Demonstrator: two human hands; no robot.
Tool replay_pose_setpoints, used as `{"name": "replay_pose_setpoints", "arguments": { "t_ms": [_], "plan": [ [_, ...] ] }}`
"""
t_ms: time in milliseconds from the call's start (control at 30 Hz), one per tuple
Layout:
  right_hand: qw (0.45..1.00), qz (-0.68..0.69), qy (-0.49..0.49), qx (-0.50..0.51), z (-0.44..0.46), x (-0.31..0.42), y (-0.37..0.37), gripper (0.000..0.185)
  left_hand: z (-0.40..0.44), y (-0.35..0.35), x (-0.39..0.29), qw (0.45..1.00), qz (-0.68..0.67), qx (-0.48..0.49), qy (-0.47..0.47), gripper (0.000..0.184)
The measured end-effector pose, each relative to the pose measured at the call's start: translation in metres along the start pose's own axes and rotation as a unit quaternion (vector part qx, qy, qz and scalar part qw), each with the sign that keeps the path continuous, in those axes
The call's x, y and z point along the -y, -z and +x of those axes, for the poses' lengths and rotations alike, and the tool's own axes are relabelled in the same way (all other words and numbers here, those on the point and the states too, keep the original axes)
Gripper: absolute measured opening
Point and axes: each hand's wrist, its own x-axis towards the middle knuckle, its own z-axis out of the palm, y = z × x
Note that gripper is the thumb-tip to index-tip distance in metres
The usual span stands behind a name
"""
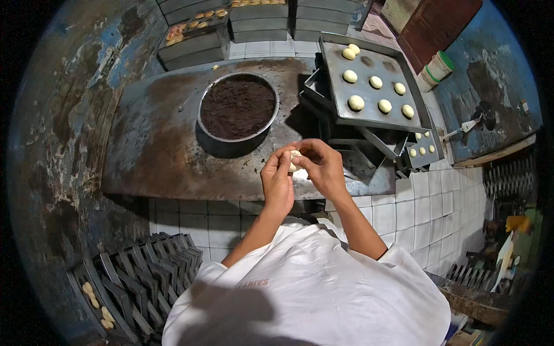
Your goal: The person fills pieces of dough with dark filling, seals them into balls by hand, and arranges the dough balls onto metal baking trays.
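Observation:
Between my two hands, above the front edge of the worktable, is a small pale piece of dough [295, 163]. My left hand [279, 177] pinches it from the left. From the right, my right hand [325, 168] closes its thumb and fingers on the same dough, partly hiding it. Beyond my hands stands a round metal bowl [200, 122] filled with a dark brown crumbly filling [239, 107]. A metal baking tray [369, 75] at the right carries several round dough balls [375, 82].
The metal worktable [156, 144] is stained dark. More trays are stacked crosswise under the baking tray. Tins with baked buns [202, 23] stand at the back. Strapped bread tins [138, 282] lie at lower left, and a white bucket [440, 66] stands by the right wall.

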Motion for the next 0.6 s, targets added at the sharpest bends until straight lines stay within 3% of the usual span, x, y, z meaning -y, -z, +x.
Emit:
{"name": "replay_pose_setpoints", "arguments": {
  "t_ms": [167, 300, 367, 500, 567, 600],
  "plan": [
    [0.977, -0.147, 0.142, -0.067, 0.012, -0.016, 0.027, 0.019, 0.022, -0.04, 0.035, 0.997, -0.011, -0.072, 0.008, 0.017],
    [0.979, -0.143, 0.129, 0.059, 0.02, -0.013, 0.077, 0.039, 0.049, -0.061, 0.059, 0.989, 0.0, -0.114, 0.097, 0.024],
    [0.978, -0.14, 0.14, 0.063, 0.027, -0.028, 0.102, 0.034, 0.056, -0.078, 0.066, 0.987, 0.027, -0.102, 0.121, 0.028],
    [0.977, -0.149, 0.148, 0.018, 0.056, -0.037, 0.159, 0.021, 0.061, -0.131, 0.099, 0.99, 0.061, -0.088, 0.096, 0.032],
    [0.983, -0.125, 0.129, -0.021, 0.07, -0.054, 0.184, 0.039, 0.061, -0.157, 0.116, 0.983, 0.171, -0.074, 0.01, 0.038],
    [0.986, -0.117, 0.108, -0.048, 0.078, -0.054, 0.194, 0.046, 0.062, -0.169, 0.119, 0.982, 0.17, -0.075, 0.011, 0.038]
  ]
}}
